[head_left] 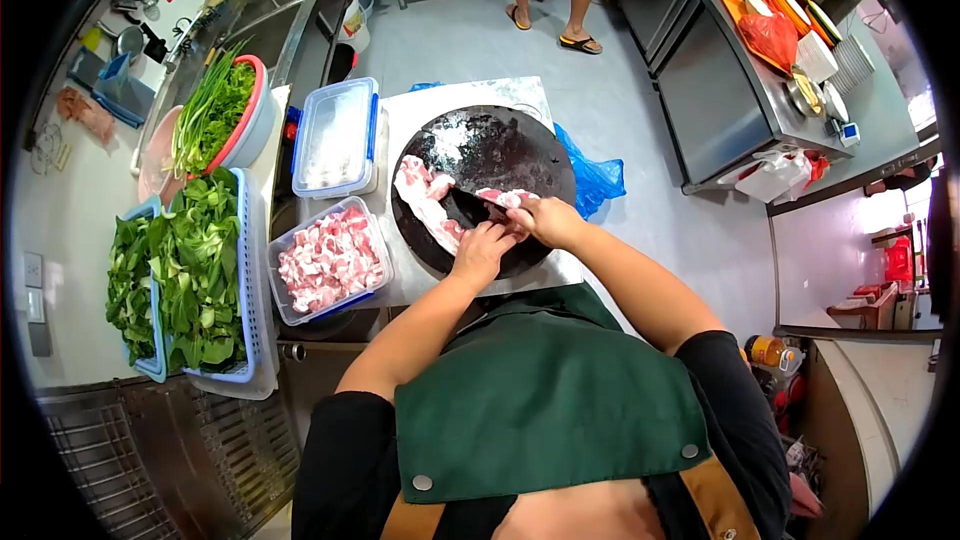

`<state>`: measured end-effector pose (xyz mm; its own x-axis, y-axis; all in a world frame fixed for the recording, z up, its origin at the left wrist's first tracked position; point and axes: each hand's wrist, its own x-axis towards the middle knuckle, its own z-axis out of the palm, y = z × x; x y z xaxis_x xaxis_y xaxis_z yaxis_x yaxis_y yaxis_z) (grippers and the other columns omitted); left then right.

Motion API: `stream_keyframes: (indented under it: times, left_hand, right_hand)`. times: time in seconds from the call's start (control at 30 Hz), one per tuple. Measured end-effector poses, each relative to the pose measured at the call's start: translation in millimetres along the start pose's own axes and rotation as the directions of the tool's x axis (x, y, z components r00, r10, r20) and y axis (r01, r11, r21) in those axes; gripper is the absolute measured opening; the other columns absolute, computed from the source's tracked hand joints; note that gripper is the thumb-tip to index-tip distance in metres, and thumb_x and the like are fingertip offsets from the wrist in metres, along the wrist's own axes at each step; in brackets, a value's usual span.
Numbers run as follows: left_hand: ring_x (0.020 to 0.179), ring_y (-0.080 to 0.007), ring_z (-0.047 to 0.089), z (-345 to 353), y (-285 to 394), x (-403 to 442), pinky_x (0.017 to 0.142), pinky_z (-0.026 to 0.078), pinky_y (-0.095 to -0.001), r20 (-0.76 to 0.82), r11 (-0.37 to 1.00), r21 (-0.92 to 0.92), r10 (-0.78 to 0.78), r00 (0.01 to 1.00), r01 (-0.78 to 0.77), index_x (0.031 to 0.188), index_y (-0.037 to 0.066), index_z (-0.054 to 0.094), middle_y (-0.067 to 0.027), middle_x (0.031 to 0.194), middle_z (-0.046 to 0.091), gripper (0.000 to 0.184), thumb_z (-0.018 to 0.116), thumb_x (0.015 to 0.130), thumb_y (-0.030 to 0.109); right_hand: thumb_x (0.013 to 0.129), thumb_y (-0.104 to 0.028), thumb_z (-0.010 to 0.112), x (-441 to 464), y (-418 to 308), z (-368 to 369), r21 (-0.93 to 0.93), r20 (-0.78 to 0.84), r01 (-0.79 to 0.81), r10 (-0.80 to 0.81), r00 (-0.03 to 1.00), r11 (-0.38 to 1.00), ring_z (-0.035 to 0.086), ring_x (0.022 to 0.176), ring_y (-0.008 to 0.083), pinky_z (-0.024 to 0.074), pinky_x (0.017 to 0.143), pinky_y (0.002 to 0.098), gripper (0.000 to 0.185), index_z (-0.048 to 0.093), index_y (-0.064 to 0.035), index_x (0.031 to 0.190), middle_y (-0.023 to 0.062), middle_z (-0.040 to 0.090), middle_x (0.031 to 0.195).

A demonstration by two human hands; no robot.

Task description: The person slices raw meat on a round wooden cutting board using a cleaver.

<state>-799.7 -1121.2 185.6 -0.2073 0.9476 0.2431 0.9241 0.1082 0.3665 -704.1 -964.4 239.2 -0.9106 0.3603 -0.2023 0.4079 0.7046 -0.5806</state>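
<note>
On the desk [400,112] before us sits a round dark chopping board [500,145], and the raw meat [428,202] lies on its near half, a pale strip reaching along the left and a smaller piece up against our hands. Our left hand [482,250] presses down on that piece with bent fingers; our right hand [548,222] curls at its other side, and we cannot tell what it pinches, since the fingers hide it. Close on the board's left, a lidded plastic box [335,135] and an uncovered box [340,306] of diced meat [330,258] crowd that side. Past them stand a blue basket [245,275] of leafy greens [200,275] and a red-rimmed tub [255,130] with spring onions [205,105]. To the board's right a blue plastic bag [595,175] hangs by the desk edge. Beyond the open floor, a steel desk [705,90] carries an orange tray and stacked plates, and a person's legs [580,15] in sandals stand at the far end, well apart from us
</note>
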Motion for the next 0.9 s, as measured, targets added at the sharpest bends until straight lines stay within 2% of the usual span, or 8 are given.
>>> stream_keyframes:
  times: [0.07,0.17,0.3,0.37,0.43,0.57,0.7,0.9]
  left_hand:
    - [0.098,-0.0249,0.054,-4,3,-3,0.078,0.045,-0.0361,-0.209,0.991,-0.091,0.081,0.975,-0.102,0.098,0.012,0.062,-0.0034,0.102,0.058,0.027,0.051,0.074,0.005]
    - [0.098,-0.0254,0.055,2,1,-8,0.079,0.046,-0.0357,-0.253,0.997,-0.06,0.029,0.967,-0.045,0.1,0.009,0.06,-0.0046,0.102,0.058,0.028,0.051,0.074,0.005]
    - [0.098,-0.0252,0.055,4,-1,-6,0.079,0.045,-0.0351,-0.246,0.994,-0.074,0.066,0.967,-0.087,0.102,0.009,0.059,-0.005,0.102,0.057,0.031,0.052,0.072,0.004]
    - [0.099,-0.0251,0.055,6,-2,-4,0.078,0.045,-0.0355,-0.254,0.991,-0.098,0.069,0.965,-0.097,0.097,0.007,0.06,-0.0062,0.101,0.058,0.027,0.053,0.071,0.004]
    - [0.1,-0.0251,0.055,13,-5,-7,0.078,0.044,-0.036,-0.25,0.999,0.0,0.05,0.967,-0.051,0.091,0.006,0.061,-0.0075,0.1,0.059,0.021,0.053,0.072,0.004]
    - [0.101,-0.0254,0.054,10,-2,-6,0.08,0.044,-0.0364,-0.199,1.0,-0.025,0.006,0.98,-0.011,0.087,0.005,0.06,-0.0092,0.1,0.059,0.017,0.053,0.072,0.003]
    - [0.1,-0.0257,0.055,3,0,-2,0.081,0.044,-0.0368,-0.22,0.996,-0.088,-0.001,0.976,-0.019,0.09,0.005,0.06,-0.0076,0.1,0.059,0.02,0.053,0.072,0.003]
    - [0.097,-0.0253,0.055,9,-4,-2,0.078,0.044,-0.0366,-0.212,0.991,-0.116,0.042,0.976,-0.068,0.094,0.007,0.059,-0.0058,0.098,0.059,0.022,0.053,0.073,0.004]
  right_hand:
    - [0.086,-0.046,0.047,-23,7,-15,0.024,0.066,-0.007,0.005,0.998,1.0,0.061,0.083,0.0358,0.0465,0.074,0.0436,0.042,0.064,-0.0076,0.092,0.0184,0.064,0.086]
    - [0.088,-0.04,0.05,-45,44,-34,0.102,0.12,-0.092,0.08,0.99,0.991,0.061,0.083,0.0349,0.0465,0.074,0.0421,0.037,0.063,-0.0074,0.1,0.0179,0.064,0.087]
    - [0.089,-0.041,0.047,-66,30,-41,0.026,-0.008,-0.11,0.11,0.994,0.994,0.06,0.082,0.0369,0.0466,0.073,0.043,0.039,0.063,-0.0061,0.097,0.0192,0.063,0.086]
    - [0.089,-0.043,0.045,-81,28,-29,0.062,0.017,-0.028,0.027,0.999,0.998,0.059,0.078,0.0391,0.0467,0.071,0.0453,0.04,0.062,-0.0076,0.097,0.0197,0.063,0.083]
    - [0.089,-0.045,0.045,-98,10,-29,-0.007,0.085,-0.078,0.079,0.993,0.997,0.06,0.077,0.0385,0.0468,0.069,0.0458,0.041,0.061,-0.0079,0.097,0.02,0.063,0.08]
    - [0.088,-0.047,0.044,-102,15,-16,-0.027,0.038,-0.118,0.119,0.992,0.993,0.06,0.076,0.0378,0.0471,0.068,0.0462,0.043,0.061,-0.0077,0.094,0.0194,0.063,0.077]
    - [0.087,-0.046,0.046,-79,25,-15,-0.05,-0.035,-0.126,0.124,0.992,0.991,0.061,0.075,0.0374,0.0473,0.067,0.0462,0.043,0.062,-0.0066,0.088,0.0193,0.063,0.077]
    - [0.088,-0.046,0.045,-1,-6,-1,0.023,-0.009,-0.075,0.075,0.997,0.997,0.06,0.078,0.0371,0.0468,0.071,0.0442,0.044,0.064,-0.0063,0.087,0.0191,0.063,0.08]
